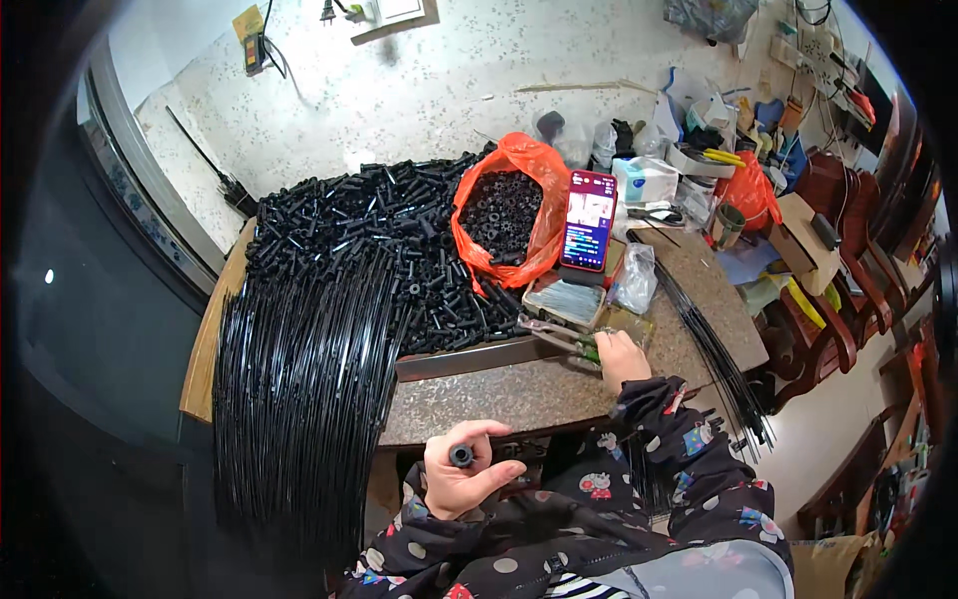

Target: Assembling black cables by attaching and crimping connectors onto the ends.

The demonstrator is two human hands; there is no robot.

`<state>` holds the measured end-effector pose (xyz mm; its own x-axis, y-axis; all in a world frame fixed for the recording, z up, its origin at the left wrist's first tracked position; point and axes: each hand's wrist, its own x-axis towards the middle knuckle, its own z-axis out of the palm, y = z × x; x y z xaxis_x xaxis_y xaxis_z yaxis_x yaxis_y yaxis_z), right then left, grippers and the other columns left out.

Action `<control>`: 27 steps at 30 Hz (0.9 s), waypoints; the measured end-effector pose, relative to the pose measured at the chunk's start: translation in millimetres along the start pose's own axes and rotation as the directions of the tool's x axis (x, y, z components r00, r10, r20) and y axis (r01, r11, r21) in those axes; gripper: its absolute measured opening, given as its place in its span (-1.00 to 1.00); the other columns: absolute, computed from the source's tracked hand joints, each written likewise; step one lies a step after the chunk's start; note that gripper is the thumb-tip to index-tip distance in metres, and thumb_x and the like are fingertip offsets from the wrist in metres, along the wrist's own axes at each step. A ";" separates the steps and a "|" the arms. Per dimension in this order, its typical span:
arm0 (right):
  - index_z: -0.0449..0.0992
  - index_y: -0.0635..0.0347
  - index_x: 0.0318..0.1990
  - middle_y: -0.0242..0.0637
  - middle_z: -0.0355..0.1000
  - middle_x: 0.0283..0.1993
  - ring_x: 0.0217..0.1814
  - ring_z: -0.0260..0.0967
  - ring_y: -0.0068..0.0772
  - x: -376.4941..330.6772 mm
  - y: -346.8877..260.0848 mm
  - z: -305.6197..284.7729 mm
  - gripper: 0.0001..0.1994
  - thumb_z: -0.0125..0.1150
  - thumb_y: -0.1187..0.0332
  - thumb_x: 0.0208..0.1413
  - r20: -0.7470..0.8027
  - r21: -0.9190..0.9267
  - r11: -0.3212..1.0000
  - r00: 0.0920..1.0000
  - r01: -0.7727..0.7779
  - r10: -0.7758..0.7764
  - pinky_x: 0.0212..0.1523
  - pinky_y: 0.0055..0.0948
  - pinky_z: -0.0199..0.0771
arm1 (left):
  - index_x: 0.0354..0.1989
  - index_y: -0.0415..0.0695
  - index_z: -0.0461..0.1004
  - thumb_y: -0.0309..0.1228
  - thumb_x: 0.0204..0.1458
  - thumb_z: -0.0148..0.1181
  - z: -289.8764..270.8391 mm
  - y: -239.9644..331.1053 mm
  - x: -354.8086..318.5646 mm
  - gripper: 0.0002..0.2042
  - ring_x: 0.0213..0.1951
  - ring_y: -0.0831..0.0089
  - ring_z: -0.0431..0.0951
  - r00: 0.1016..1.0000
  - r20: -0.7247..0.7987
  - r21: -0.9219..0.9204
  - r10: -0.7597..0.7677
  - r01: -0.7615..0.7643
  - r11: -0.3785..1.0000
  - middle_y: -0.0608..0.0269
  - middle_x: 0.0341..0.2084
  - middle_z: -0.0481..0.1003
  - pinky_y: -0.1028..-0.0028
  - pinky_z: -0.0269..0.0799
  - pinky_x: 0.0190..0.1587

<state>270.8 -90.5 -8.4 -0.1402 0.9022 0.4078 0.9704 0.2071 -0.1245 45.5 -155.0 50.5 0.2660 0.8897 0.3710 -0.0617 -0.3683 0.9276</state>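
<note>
Left hand (461, 471) grip closed — black tube piece (461, 456).

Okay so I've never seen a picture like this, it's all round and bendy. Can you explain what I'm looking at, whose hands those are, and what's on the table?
There is no machine here. A person wears a wide fisheye camera on the head, looking down, so straight edges bend and their own arms come in from the bottom. The left hand holds a small black tube-shaped piece. The right hand reaches onto the stone-topped table and grips pliers with green handles. On the table lie a heap of short black tubes, a bundle of long black rods hanging over the edge, an orange bag of black rings, and a propped phone with its screen lit. Clutter fills the far right.
</note>
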 end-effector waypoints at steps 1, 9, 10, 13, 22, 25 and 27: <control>0.18 0.18 -0.50 -0.27 0.19 -0.60 -0.43 0.18 -0.29 0.4 2.7 0.9 -0.90 -0.17 0.49 -0.29 -0.011 0.028 0.999 1.000 -0.018 0.018 -0.49 -0.42 0.25 | -0.47 -0.33 0.31 -0.57 -0.47 0.16 0.2 -0.9 0.8 -0.72 -0.80 0.77 0.03 1.000 0.003 0.013 0.004 -0.004 1.000 0.51 -0.89 0.09 0.73 -0.12 -0.73; 0.20 0.17 -0.39 -0.11 0.21 -0.56 -0.43 0.16 -0.09 7.1 17.4 -6.6 -0.74 -0.01 0.55 -0.36 0.141 0.328 0.897 0.954 -0.297 0.264 -0.42 -0.30 0.17 | -0.49 -0.32 0.31 -0.57 -0.47 0.16 5.7 -13.8 7.9 -0.74 -0.80 0.77 0.02 0.999 0.038 -0.022 -0.036 0.037 0.999 0.51 -0.90 0.10 0.73 -0.13 -0.74; 0.20 0.17 -0.39 -0.11 0.21 -0.56 -0.43 0.16 -0.09 6.7 20.6 -8.0 -0.74 -0.01 0.55 -0.36 0.144 0.321 0.898 0.953 -0.301 0.268 -0.42 -0.30 0.17 | -0.50 -0.32 0.32 -0.57 -0.47 0.16 9.0 -14.4 9.0 -0.74 -0.80 0.77 0.02 0.997 0.053 -0.033 -0.059 0.061 0.998 0.51 -0.90 0.10 0.73 -0.13 -0.74; 0.21 0.18 -0.41 -0.08 0.21 -0.54 -0.44 0.16 -0.05 8.9 20.8 -11.1 -0.76 0.03 0.52 -0.36 0.147 0.378 0.866 0.944 -0.328 0.294 -0.42 -0.30 0.17 | -0.49 -0.31 0.32 -0.58 -0.48 0.16 14.5 -9.6 8.8 -0.74 -0.81 0.76 0.02 0.991 0.074 -0.043 -0.111 0.114 0.992 0.52 -0.90 0.10 0.72 -0.12 -0.74; 0.21 0.26 -0.53 -0.37 0.23 -0.62 -0.56 0.20 -0.62 -20.9 -94.1 -66.5 -0.89 0.02 0.55 -0.25 0.413 0.888 -0.257 0.907 -0.382 0.077 -0.54 -0.65 0.21 | -0.21 -0.25 0.22 -0.51 -0.44 0.19 13.5 -10.6 3.4 -0.51 -0.79 0.80 0.04 0.995 0.030 0.016 -0.096 0.096 0.995 0.50 -0.91 0.12 0.73 -0.06 -0.73; 0.17 0.25 -0.50 -0.35 0.23 -0.59 -0.53 0.17 -0.61 -36.9 -123.4 -71.6 -0.85 -0.01 0.59 -0.26 0.298 0.907 -0.318 0.954 -0.276 0.021 -0.49 -0.66 0.18 | -0.18 -0.34 0.15 -0.52 -0.39 0.16 14.0 -2.0 -9.6 -0.50 -0.64 0.77 0.20 0.992 0.024 -0.146 -0.127 0.129 0.981 0.43 -0.72 0.29 0.76 0.10 -0.60; 0.15 0.24 -0.49 -0.34 0.22 -0.61 -0.56 0.16 -0.58 -41.9 -125.9 -72.5 -0.83 -0.03 0.61 -0.28 0.277 0.931 -0.261 0.959 -0.253 0.057 -0.52 -0.65 0.16 | -0.18 -0.35 0.15 -0.52 -0.38 0.16 14.8 3.5 -11.6 -0.50 -0.60 0.76 0.24 0.996 0.029 -0.124 -0.085 0.088 0.988 0.39 -0.67 0.32 0.75 0.16 -0.55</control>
<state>168.8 -181.7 55.7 -0.1342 0.9819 0.1338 -0.4011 0.0696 -0.9134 56.4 -170.6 48.8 0.2985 0.9096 0.2890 -0.1570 -0.2519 0.9549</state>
